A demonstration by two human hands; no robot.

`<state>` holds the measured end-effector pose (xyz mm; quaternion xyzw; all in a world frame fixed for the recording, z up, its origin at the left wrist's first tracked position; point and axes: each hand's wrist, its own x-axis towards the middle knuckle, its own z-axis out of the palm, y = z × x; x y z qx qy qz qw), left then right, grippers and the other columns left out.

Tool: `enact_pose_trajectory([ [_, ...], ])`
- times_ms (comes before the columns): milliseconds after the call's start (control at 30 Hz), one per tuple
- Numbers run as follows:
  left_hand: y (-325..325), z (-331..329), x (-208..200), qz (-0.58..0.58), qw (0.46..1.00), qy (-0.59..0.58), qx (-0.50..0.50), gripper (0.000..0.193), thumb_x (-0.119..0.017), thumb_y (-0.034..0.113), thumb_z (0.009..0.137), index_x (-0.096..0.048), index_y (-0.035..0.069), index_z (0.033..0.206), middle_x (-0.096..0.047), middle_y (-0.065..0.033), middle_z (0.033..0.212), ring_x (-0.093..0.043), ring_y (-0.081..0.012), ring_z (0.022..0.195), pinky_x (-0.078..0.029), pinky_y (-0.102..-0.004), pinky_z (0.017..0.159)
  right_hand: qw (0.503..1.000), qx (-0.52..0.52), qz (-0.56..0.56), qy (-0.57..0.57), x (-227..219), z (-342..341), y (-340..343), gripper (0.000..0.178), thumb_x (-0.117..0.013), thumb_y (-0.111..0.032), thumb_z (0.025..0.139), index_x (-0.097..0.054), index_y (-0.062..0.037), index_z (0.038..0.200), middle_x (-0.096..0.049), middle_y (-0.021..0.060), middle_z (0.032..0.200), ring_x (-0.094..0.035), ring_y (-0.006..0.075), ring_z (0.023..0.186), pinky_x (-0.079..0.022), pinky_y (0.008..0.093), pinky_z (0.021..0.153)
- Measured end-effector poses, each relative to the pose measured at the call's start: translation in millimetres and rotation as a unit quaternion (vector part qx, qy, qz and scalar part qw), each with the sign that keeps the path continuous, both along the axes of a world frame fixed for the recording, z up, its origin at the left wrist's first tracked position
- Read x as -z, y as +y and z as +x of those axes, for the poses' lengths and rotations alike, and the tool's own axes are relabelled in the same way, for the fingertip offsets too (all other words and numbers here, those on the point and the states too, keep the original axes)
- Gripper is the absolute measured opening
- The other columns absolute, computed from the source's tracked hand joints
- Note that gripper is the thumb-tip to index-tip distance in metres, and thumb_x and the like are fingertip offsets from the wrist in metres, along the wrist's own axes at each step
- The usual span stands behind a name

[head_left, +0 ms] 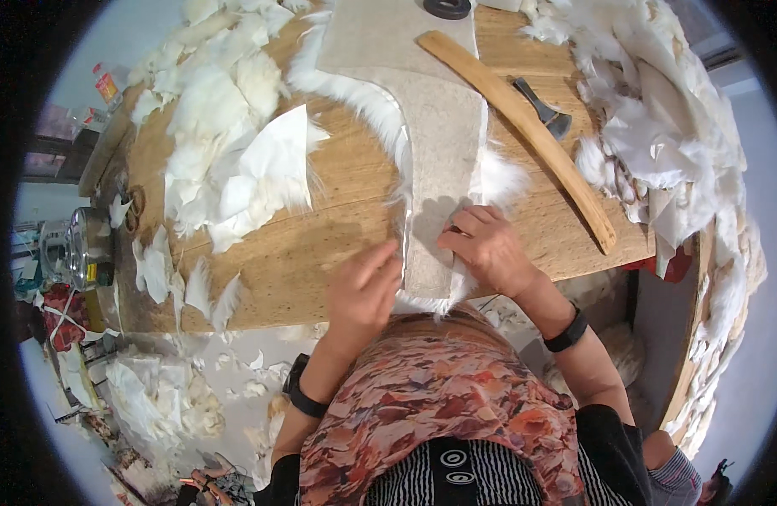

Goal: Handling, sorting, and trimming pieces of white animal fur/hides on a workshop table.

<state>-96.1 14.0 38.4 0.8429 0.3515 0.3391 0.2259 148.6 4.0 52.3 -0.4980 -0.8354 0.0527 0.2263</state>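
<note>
A long grey-beige panel (443,126) lies flat on the table, with white fur (376,105) showing out from under its edges. At the panel's near right edge my right hand (488,249) is closed, fingers curled and thumb pressed in, pinching the edge; anything small between the fingertips is hidden. My left hand (367,287) is beside the near left edge, its fingers stretched out and slightly smeared by motion. I see nothing held in it.
A curved wooden stick (523,139) and a dark axe-shaped blade (546,110) lie right of the panel. A black ring-shaped roll (447,8) rests on its far end. White fur pieces (228,110) pile up at left, more fur (658,110) at right. A glass jar (91,249) stands far left.
</note>
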Motion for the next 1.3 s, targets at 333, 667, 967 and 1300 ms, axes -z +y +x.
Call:
enact_pose_trajectory([
  [333,-8,8,13,0.03,0.995,0.092,0.021,0.036,-0.06,0.0,0.074,-0.065,0.0,0.111,-0.064,-0.012,0.111,-0.061,-0.0299,0.099,-0.051,-0.0402,0.082,0.917,0.062,-0.141,0.367,-35,66,41,0.018,-0.061,-0.005,0.082,-0.067,-0.008,0.099,-0.067,0.0039,0.09,-0.061,0.016,0.078,-0.048,0.0299,0.074],
  [667,1,20,-2,0.03,0.988,0.147,0.031,0.043,-0.057,0.005,0.081,-0.061,0.004,0.123,-0.058,-0.01,0.11,-0.057,-0.0294,0.098,-0.048,-0.0411,0.08,0.944,0.127,-0.157,0.26,-38,23,14,0.023,-0.066,-0.02,0.091,-0.067,-0.0092,0.111,-0.067,0.0117,0.097,-0.064,0.0219,0.082,-0.051,0.031,0.075],
  [967,7,23,-9,0.02,0.981,0.187,0.057,0.039,-0.056,0.008,0.084,-0.06,0.005,0.123,-0.057,-0.0107,0.113,-0.057,-0.0283,0.101,-0.047,-0.0416,0.085,0.917,0.318,-0.206,0.129,1,5,-24,0.02,-0.072,-0.029,0.082,-0.069,-0.0093,0.083,-0.065,0.0094,0.08,-0.065,0.0308,0.076,-0.05,0.0422,0.067],
  [1300,33,61,-29,0.113,0.98,0.155,0.056,0.036,-0.057,0.01,0.083,-0.061,0.006,0.119,-0.058,-0.0084,0.116,-0.056,-0.027,0.104,-0.046,-0.041,0.087,0.905,0.334,-0.212,0.159,4,10,-22,0.022,-0.073,-0.03,0.08,-0.07,-0.0075,0.081,-0.068,0.0133,0.08,-0.066,0.0323,0.071,-0.05,0.0401,0.065],
])
